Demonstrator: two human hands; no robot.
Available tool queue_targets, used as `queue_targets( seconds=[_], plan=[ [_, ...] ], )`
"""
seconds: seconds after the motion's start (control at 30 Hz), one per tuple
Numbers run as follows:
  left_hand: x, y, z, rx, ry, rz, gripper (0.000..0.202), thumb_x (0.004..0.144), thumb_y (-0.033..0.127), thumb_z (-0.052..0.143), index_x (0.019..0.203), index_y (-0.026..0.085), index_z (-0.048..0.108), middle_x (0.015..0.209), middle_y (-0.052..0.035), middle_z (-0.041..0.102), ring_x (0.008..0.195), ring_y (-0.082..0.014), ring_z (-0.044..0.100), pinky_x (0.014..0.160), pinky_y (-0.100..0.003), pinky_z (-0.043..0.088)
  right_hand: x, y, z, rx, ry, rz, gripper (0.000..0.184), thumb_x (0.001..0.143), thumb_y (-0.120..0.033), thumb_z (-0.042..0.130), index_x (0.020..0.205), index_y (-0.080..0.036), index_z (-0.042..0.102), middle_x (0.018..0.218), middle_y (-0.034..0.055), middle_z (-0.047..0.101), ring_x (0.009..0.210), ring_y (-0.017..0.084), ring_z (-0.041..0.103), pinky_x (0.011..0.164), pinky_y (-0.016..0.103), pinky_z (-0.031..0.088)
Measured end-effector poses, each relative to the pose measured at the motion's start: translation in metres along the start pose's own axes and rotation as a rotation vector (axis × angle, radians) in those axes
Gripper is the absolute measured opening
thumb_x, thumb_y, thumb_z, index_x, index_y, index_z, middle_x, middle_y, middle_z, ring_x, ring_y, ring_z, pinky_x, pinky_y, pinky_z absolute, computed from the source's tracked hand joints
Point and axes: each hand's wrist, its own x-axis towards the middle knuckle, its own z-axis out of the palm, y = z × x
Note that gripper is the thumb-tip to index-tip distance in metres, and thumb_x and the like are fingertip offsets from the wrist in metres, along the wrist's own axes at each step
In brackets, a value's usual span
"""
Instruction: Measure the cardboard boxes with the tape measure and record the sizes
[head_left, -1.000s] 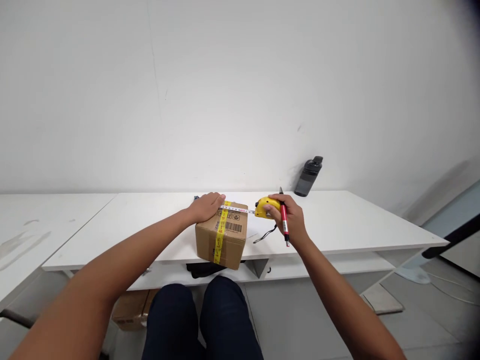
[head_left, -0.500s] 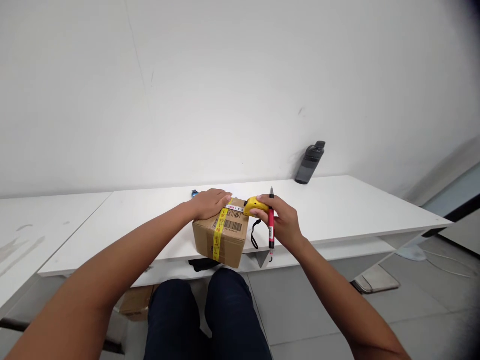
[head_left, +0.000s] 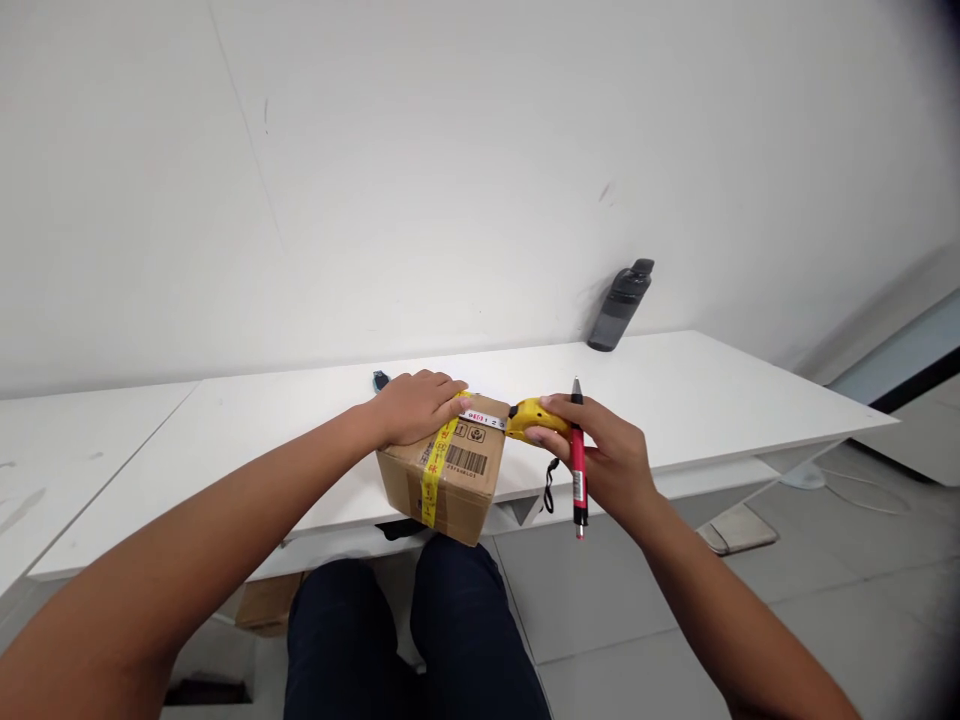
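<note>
My left hand [head_left: 424, 408] lies over the top left of a brown cardboard box [head_left: 469, 490], its thumb at the silvery-white blade [head_left: 486, 418] of a tape measure. That blade runs across the box top to the right edge. Just right of the box, my right hand [head_left: 607, 440] grips the yellow tape measure [head_left: 534, 416] and also keeps a red and black pen [head_left: 577, 460] between its fingers, tip up. A black wrist strap [head_left: 550, 488] dangles below. Yellow printed tape [head_left: 436, 465] wraps the box, which overhangs the table's front edge. The blade's far end is hidden by my left hand.
The white table [head_left: 660, 400] stands against a white wall. A dark bottle [head_left: 621, 305] is at its back right. Behind my left hand lies a small blue and black object [head_left: 381, 380]. Another cardboard box [head_left: 266, 603] sits under the table, left of my knees.
My right hand has moved right with the tape measure and pen. More blade shows across the box top, and the box has shifted slightly. My left hand stays on the box.
</note>
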Motion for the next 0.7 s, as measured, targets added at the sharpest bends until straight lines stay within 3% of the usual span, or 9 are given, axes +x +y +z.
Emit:
queue_targets(
  seconds=[0.47,0.7],
  plan=[
    [0.008,-0.009,0.006,-0.196,-0.023,0.051,0.062,0.1,0.059,0.015,0.138,0.027,0.052,0.137,-0.0068,0.058,0.128,-0.0248,0.045,0.108,-0.04,0.033,-0.005,-0.007,0.0,-0.139,0.078,-0.056,0.026,0.089,-0.032,0.07,0.113,-0.022,0.067,0.094,0.0088,0.074,0.076,0.024,0.074,0.062,0.036,0.063],
    [0.008,-0.01,0.007,-0.196,-0.01,0.064,0.059,0.101,0.056,0.015,0.131,0.025,0.057,0.131,-0.0075,0.061,0.123,-0.0252,0.048,0.105,-0.04,0.035,-0.008,-0.002,0.009,-0.143,0.071,0.004,0.03,0.089,-0.035,0.07,0.117,-0.027,0.065,0.1,0.0081,0.075,0.088,0.026,0.075,0.076,0.04,0.064]
  ],
)
